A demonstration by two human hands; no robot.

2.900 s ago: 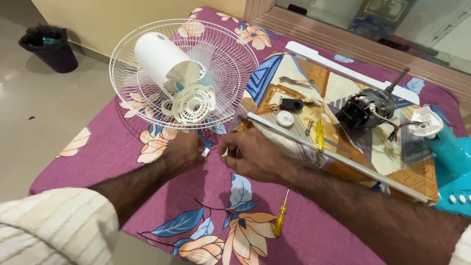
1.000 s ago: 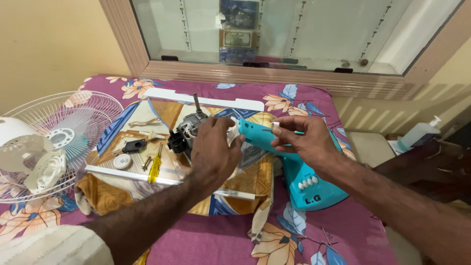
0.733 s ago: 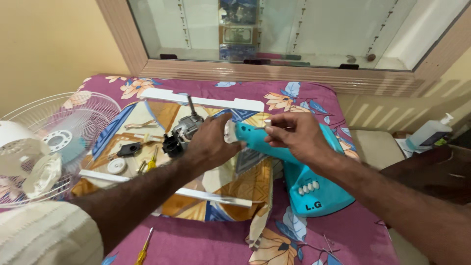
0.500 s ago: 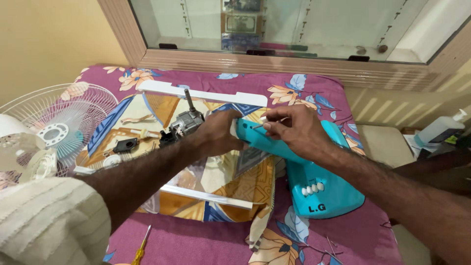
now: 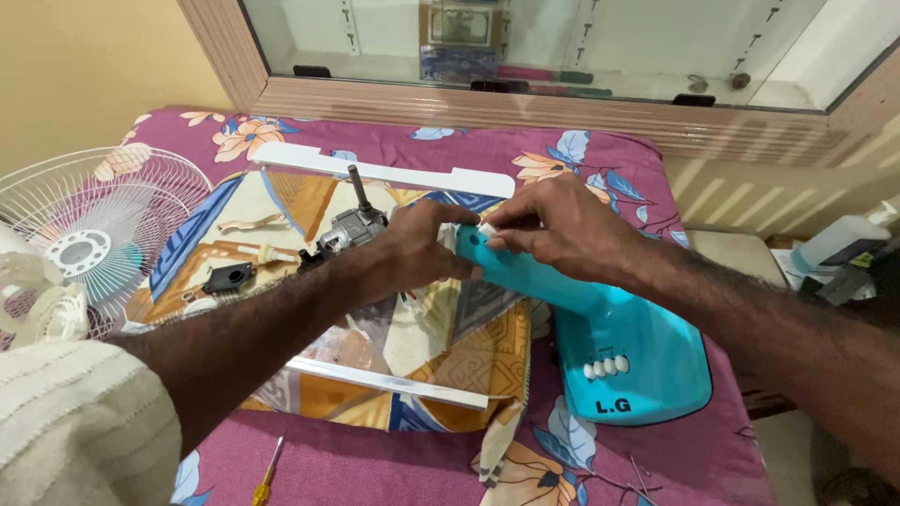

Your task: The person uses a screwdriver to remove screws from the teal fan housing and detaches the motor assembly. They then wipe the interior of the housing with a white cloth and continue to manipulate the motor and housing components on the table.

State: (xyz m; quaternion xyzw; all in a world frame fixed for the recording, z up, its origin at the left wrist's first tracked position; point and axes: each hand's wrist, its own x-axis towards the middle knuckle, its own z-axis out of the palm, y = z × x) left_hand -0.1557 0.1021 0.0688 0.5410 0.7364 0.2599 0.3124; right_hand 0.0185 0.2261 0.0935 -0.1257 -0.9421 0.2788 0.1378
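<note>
A turquoise fan stand (image 5: pixel 609 347) with white push buttons lies on the purple flowered cloth, its neck pointing up-left. My left hand (image 5: pixel 412 251) grips the top end of that neck. My right hand (image 5: pixel 562 225) pinches a small white part at the same end, its fingertips touching my left thumb. Just left of my hands sits the grey fan motor (image 5: pixel 352 230) with its shaft sticking up.
A glass pane with white edge strips (image 5: pixel 384 169) lies over patterned paper and carries a black part (image 5: pixel 228 277) and small loose pieces. At the left lie a white fan grille (image 5: pixel 98 234) and a white motor cover. A yellow screwdriver (image 5: pixel 267 473) lies near the front. A glass-fronted cabinet stands behind.
My view swung from the white grille to the turquoise stand. Both hands came onto the stand's neck and have closed in together at its top end.
</note>
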